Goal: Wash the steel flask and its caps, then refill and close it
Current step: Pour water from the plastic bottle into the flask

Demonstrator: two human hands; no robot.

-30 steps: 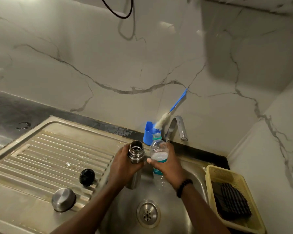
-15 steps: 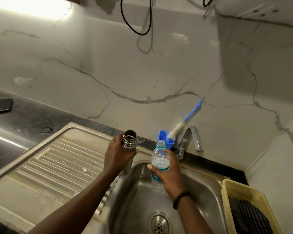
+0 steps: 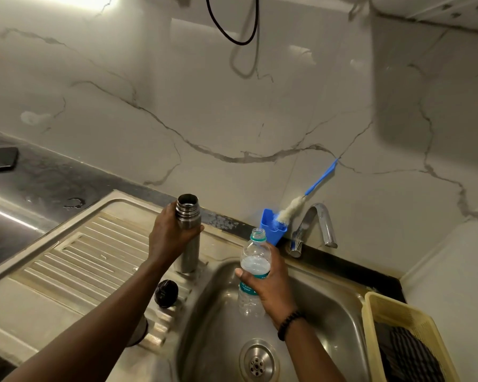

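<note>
My left hand [image 3: 169,235] grips the open steel flask [image 3: 187,213] just below its threaded neck; the flask stands upright at the draining board's edge beside the basin. My right hand [image 3: 271,282] holds an uncapped clear plastic bottle [image 3: 255,260], partly filled with water, upright over the sink basin [image 3: 315,304] to the flask's right. The black inner cap [image 3: 166,293] lies on the ribbed draining board [image 3: 75,255]. The steel outer cap [image 3: 140,332] is mostly hidden behind my left forearm.
A chrome tap [image 3: 318,224] stands behind the basin, with a blue holder [image 3: 271,224] and a blue-handled bottle brush [image 3: 309,191] leaning on the marble wall. A yellow basket [image 3: 381,310] with dark cloth sits at right. A phone [image 3: 0,159] lies on the counter far left.
The flask has moved left, off the basin and onto the board's edge. The bottle stays upright in my right hand. The view has tilted up and shifted left.
</note>
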